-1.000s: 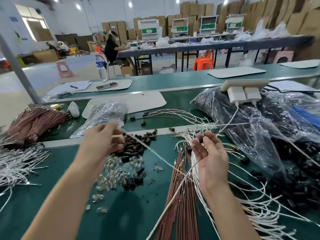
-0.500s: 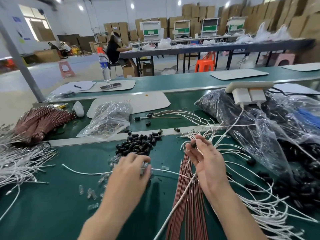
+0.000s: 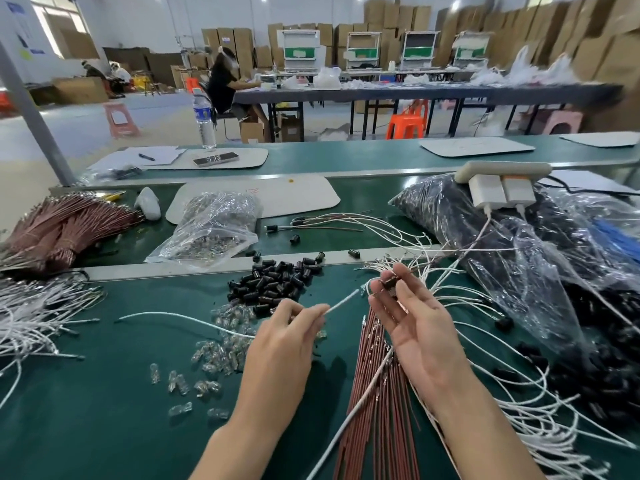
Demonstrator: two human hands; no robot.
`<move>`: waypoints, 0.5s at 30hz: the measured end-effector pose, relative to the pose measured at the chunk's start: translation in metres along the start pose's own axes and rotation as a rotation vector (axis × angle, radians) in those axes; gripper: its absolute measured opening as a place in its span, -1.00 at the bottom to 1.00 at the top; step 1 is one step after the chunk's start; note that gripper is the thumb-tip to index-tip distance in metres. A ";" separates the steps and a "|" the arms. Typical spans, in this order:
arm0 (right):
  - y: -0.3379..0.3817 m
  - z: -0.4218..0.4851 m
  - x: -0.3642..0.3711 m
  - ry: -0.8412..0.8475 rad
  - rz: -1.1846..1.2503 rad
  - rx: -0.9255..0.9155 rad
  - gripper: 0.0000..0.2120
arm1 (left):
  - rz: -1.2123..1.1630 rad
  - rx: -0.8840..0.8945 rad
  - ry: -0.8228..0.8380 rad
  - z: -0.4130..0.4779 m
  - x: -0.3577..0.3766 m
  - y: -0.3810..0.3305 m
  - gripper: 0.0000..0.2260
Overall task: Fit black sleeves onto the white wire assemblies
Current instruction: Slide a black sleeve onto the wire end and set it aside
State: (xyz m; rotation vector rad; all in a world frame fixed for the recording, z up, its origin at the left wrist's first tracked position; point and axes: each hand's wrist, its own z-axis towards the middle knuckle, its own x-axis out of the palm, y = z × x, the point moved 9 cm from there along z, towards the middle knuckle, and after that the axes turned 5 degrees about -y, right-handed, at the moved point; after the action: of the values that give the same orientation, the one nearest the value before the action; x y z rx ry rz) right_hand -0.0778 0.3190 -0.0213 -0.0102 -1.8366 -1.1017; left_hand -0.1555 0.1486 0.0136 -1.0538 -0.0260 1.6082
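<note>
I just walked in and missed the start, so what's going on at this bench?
A person is sleeving wires at a green bench. The left hand pinches a white wire near its tip, pointing it at a black sleeve pinched by the right hand. The tip is near the sleeve, not visibly inside. More sleeves lie piled behind.

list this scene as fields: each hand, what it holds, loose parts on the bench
left hand: pinches wire, tip aimed at sleeve
right hand: pinches sleeve at fingertips
sleeve pile: beyond left hand
bulbs: left of left hand
brown wires: below right hand
bench: green
</note>
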 end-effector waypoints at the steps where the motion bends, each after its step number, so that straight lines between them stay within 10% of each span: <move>1: -0.002 0.000 0.002 0.011 -0.011 0.013 -0.75 | -0.032 -0.016 -0.014 0.000 -0.001 0.000 -0.78; 15: -0.009 -0.004 0.009 0.070 -0.059 0.041 -0.78 | -0.144 0.043 -0.051 -0.004 -0.006 -0.008 -0.91</move>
State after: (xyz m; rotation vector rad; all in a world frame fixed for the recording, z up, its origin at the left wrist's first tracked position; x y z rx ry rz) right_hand -0.0836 0.3069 -0.0203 0.1059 -1.8060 -1.0908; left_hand -0.1470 0.1446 0.0186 -0.9565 -0.0990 1.4984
